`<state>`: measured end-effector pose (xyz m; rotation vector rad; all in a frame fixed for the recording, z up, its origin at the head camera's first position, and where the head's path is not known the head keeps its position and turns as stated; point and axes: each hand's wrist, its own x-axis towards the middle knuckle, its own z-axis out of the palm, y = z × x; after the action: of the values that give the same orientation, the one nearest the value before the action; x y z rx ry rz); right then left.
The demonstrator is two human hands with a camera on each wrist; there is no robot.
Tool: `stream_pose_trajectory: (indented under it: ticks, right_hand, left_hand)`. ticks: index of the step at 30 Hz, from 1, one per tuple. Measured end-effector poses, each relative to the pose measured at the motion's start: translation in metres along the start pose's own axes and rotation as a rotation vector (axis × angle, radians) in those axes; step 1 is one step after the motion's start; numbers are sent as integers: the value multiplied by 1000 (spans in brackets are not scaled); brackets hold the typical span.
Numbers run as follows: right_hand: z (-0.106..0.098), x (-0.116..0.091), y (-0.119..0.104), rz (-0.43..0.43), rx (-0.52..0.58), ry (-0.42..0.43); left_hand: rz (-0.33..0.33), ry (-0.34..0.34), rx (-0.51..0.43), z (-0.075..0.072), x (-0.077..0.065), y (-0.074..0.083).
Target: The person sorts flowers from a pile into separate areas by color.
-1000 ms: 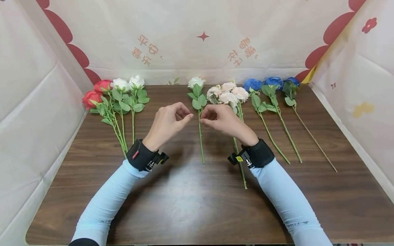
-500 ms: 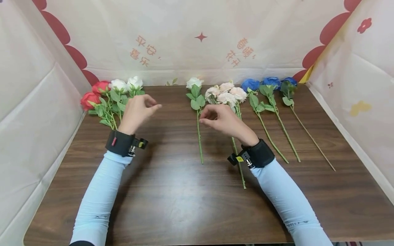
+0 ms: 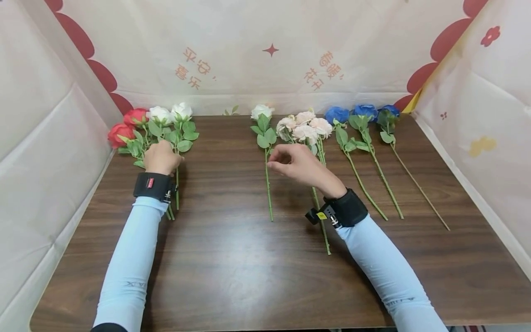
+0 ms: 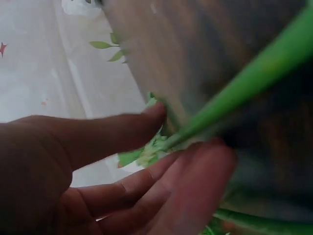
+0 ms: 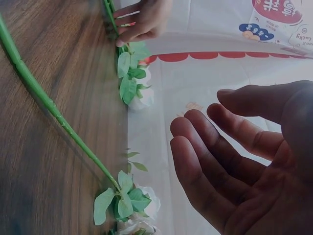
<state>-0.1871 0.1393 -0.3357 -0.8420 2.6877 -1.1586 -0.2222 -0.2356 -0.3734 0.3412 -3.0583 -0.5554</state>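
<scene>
At the table's left, my left hand [image 3: 161,158] is down among the stems of the white roses [image 3: 181,111] and red roses [image 3: 121,134]. In the left wrist view a green stem [image 4: 244,88] runs between the thumb [image 4: 142,125] and the fingers, with a gap still showing between them. My right hand [image 3: 300,166] hovers over the middle, fingers loosely bent and nothing in them. Beside its fingertips lies a single white rose [image 3: 262,111], its stem pointing toward me. A cluster of pale pink roses [image 3: 306,133] is partly hidden behind the right hand.
Several blue roses [image 3: 366,111] lie at the right, stems slanting toward the front. The brown wooden table [image 3: 232,267] is bounded by a pale printed cloth [image 3: 232,60] at the back and on both sides.
My left hand has moved left from beside the single white rose and come down onto the stems of the left-hand roses. My right hand has stayed nearly still.
</scene>
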Motion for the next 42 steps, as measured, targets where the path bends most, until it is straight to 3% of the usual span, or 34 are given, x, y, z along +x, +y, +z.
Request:
stream_pose_trajectory:
  ticks: [5,13,27,35,42]
  right_hand:
    - [0,-1,1,-3,10,-1]
    - [3,-1,2,-13,22,-17]
    - [0,-1,4,4,29,-4]
    - [-1,0,6,19,44,-6]
    - [0,0,4,10,24,-15]
  left_hand:
    - [17,-10,-27,3,1,-1]
    - [59,28,-39,1,0,-1]
    - [175,150,-67,-26,-14,19]
    - [240,83,-151,-39,-38,52]
    - [262,-73,-260,-33,-54,84]
